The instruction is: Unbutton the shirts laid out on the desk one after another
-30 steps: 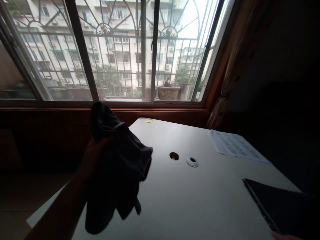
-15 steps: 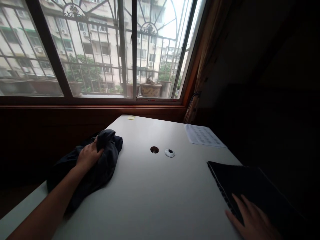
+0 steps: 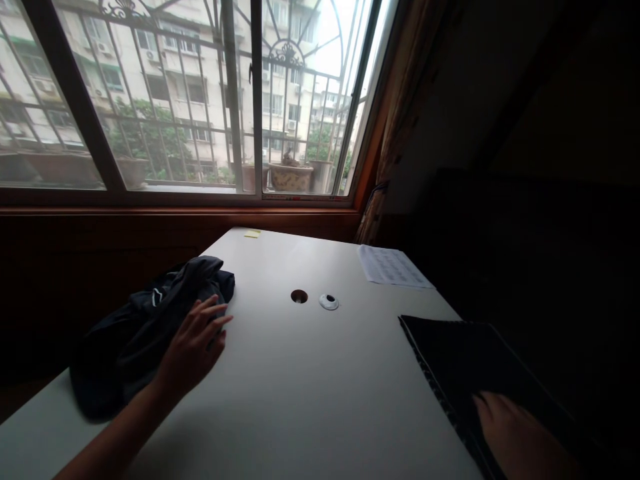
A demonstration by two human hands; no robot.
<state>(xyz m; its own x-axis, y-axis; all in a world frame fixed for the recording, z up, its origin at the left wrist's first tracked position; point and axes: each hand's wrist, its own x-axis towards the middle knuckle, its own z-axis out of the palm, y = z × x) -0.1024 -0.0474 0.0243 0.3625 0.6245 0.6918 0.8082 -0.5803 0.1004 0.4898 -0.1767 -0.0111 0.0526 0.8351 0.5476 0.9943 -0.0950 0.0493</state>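
A crumpled dark grey garment [image 3: 145, 333] with a small white mark lies on the left of the white table. My left hand [image 3: 195, 340] hovers over its right side, fingers spread and holding nothing. At the lower right, a flat dark cloth [image 3: 465, 360] with pale, frayed-looking edges lies across the table. My right hand [image 3: 520, 430] rests on this cloth with its fingers curled in against it. Shadow and the frame's edge hide part of that hand.
The white table [image 3: 300, 387] has a round cable hole [image 3: 299, 297] with its white cover [image 3: 329, 302] beside it. Printed sheets [image 3: 395, 267] lie at the back right, and a yellow sticky note [image 3: 253, 233] at the back left. A barred window [image 3: 200, 100] stands behind.
My left hand has let go of the crumpled garment and opened, moving slightly right and down. My right hand's fingers, spread on the dark cloth before, are now curled. The view has turned slightly right.
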